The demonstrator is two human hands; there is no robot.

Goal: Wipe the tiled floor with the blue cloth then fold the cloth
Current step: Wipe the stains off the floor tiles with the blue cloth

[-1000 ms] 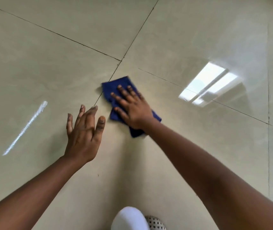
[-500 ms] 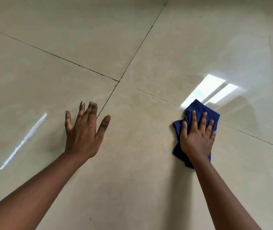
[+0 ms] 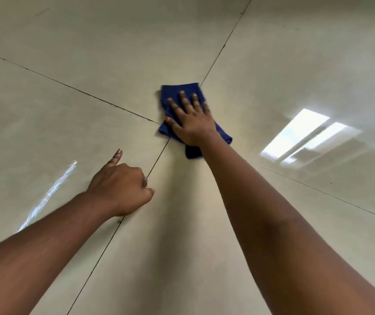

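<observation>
A dark blue cloth, bunched into a rough rectangle, lies on the glossy beige tiled floor where four tiles meet. My right hand presses flat on top of it with fingers spread, covering its middle; blue edges show above the fingertips and beside the wrist. My left hand rests on the floor nearer to me and to the left, curled into a loose fist with one finger stretched forward. It holds nothing.
Dark grout lines cross the floor and meet under the cloth. A bright window reflection shines on the tile to the right, and a thin streak of glare lies at the left.
My right hand has slid the cloth from the right, near the window reflection, back left and forward to the tile junction. My left hand has curled from flat and spread into a loose fist.
</observation>
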